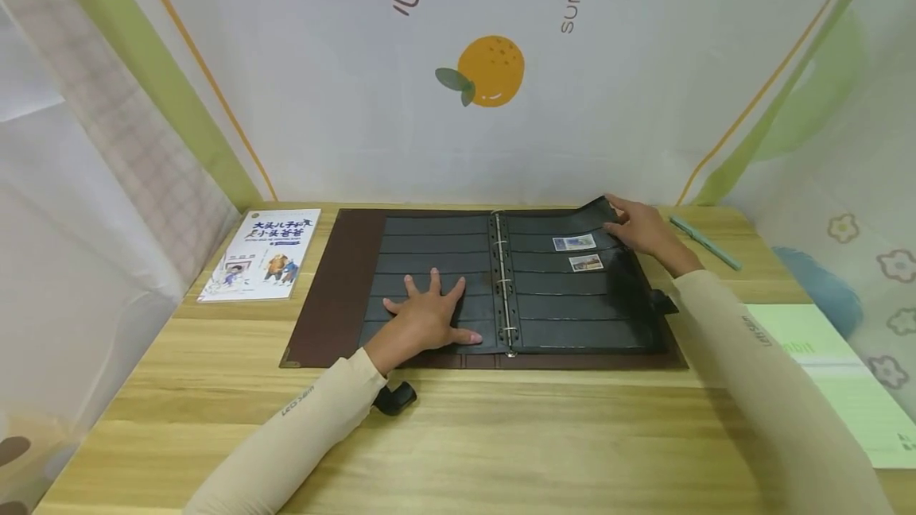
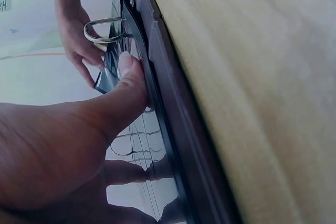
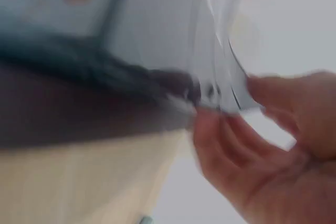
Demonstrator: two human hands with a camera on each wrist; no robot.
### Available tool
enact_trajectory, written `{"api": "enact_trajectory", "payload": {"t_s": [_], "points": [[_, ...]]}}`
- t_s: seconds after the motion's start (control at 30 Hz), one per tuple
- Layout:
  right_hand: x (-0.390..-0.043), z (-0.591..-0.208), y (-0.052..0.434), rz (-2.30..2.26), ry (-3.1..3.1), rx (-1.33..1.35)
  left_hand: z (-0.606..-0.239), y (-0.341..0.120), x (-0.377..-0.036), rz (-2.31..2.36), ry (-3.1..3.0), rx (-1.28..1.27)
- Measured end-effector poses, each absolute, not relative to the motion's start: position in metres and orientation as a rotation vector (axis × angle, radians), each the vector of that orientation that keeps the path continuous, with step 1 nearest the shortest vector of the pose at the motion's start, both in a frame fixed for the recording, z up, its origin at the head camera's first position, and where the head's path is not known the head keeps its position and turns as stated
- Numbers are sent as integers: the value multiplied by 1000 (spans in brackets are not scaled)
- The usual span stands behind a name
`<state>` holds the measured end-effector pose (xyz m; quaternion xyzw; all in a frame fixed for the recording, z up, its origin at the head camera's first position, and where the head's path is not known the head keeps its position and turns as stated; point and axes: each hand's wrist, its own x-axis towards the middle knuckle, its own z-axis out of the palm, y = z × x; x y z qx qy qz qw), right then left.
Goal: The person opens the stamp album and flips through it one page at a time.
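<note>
A brown ring-bound stamp album lies open on the table, with black pocket pages on both sides of its metal rings. My left hand rests on the left page, fingers spread wide and thumb pointing toward the rings. At the far right corner, my right hand pinches the right page between thumb and fingers, and that corner is lifted and bent. Two small stamps sit in the upper rows of this page. The right wrist view is blurred but shows the fingers at the page's edge.
A white picture booklet lies left of the album. To the right are a green pen and a pale green book, partly behind the right sleeve. A printed curtain rises along the table's back edge.
</note>
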<state>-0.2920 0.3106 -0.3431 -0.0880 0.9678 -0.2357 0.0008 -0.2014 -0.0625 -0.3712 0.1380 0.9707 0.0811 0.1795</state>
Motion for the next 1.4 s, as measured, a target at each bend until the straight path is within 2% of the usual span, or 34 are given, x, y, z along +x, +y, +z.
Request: {"api": "enact_trajectory", "payload": {"t_s": [0.23, 0.4, 0.77, 1.27, 1.4], "points": [[-293, -312, 337, -1016, 2514, -223, -372, -61, -203, 196, 2728, 385], [-299, -283, 328, -1172, 2418, -176, -371, -63, -203, 202, 2731, 383], [-314, -225, 249, -1519, 2422, -274, -369, -67, -201, 194, 2746, 383], [-319, -205, 156, -1704, 2428, -290, -373, -65, -195, -11, 2888, 504], [-321, -205, 141, -1654, 2443, -314, -352, -69, -201, 381, 2904, 578]]}}
